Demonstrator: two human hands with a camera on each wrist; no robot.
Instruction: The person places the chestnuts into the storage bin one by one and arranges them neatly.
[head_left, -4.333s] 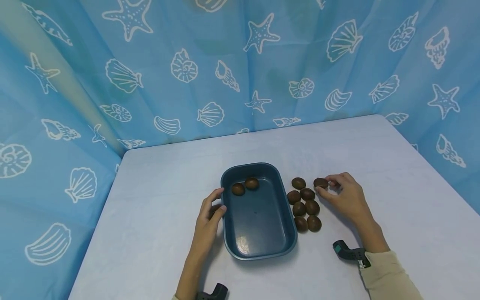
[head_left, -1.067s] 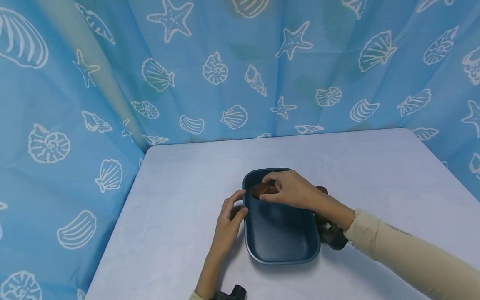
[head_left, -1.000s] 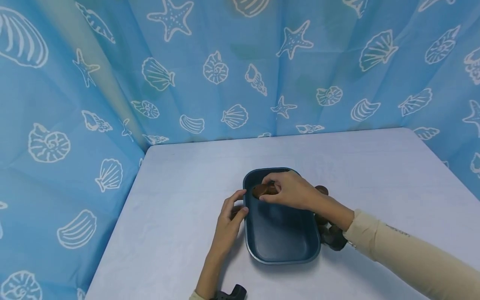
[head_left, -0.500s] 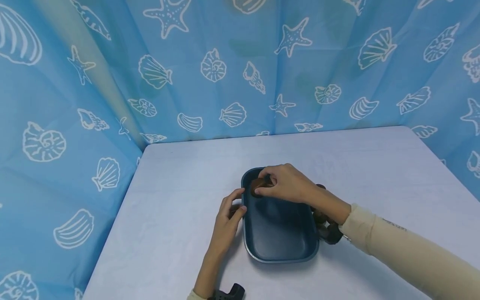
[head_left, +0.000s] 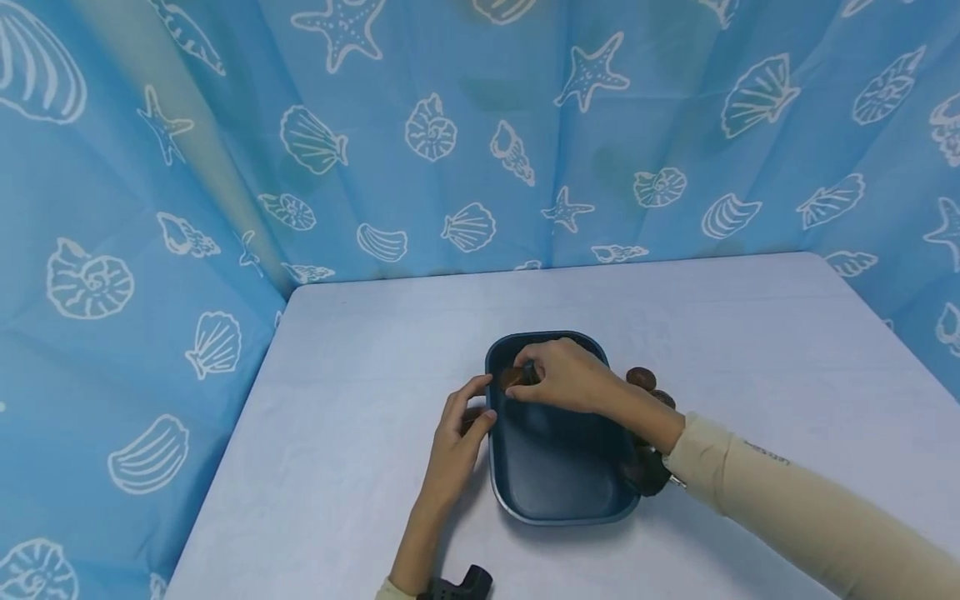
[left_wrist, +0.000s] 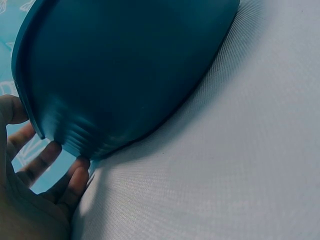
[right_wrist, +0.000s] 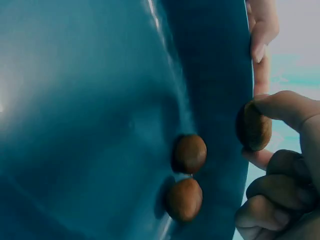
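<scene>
A dark blue tray (head_left: pixel 562 487) lies on the table. My right hand (head_left: pixel 566 377) is over its back left part and pinches a brown oval, nut-like piece (right_wrist: pixel 256 127) between thumb and index finger; the other fingers are curled in. In the right wrist view, the held piece is beside the tray wall. Two similar pieces, an upper one (right_wrist: pixel 190 154) and a lower one (right_wrist: pixel 184 199), lie in the tray along the foot of that wall. With its fingertips, my left hand (head_left: pixel 453 433) touches the outside of the tray's left wall.
Several more brown oval pieces (head_left: pixel 641 379) lie on the white table (head_left: pixel 360 400) right of the tray, partly hidden by the right forearm. A blue curtain (head_left: pixel 465 150) with shell prints hangs behind and at the sides.
From the pieces on the right, my right hand has come across into the tray with one piece. Over the last second it has shifted slightly left. My left hand has stayed against the tray.
</scene>
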